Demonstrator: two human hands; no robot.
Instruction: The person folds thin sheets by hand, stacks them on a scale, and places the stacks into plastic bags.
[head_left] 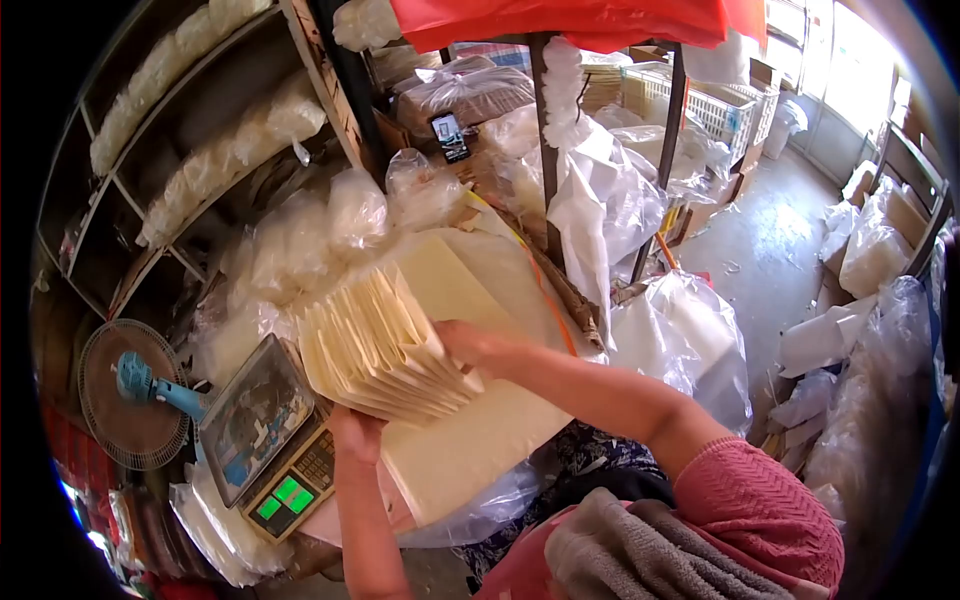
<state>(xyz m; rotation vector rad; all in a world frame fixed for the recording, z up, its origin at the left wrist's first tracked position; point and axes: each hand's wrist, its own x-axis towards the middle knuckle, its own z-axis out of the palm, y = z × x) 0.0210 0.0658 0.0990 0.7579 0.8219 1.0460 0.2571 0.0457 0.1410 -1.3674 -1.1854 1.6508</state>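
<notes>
A thick stack of folded cream sheets (385,345) is held up between my two hands, its layers fanned at the top. My left hand (356,428) grips its lower left corner, fingers mostly hidden under the stack. At the right side, my right hand (462,346) presses the stack's edge, with the fingers bent round it. Large flat cream sheets (480,440) lie on the table beneath. Just left of the stack stands a scale (290,490) with green lit displays and a metal tray (258,420) holding small bits.
A blue fan (135,380) stands at the left, below shelves (130,190) of bagged goods. Clear plastic bags (300,235) line the table's back. A phone (450,137) leans there. White crates (700,105) and a post (550,190) stand behind; more bags (870,390) lie right.
</notes>
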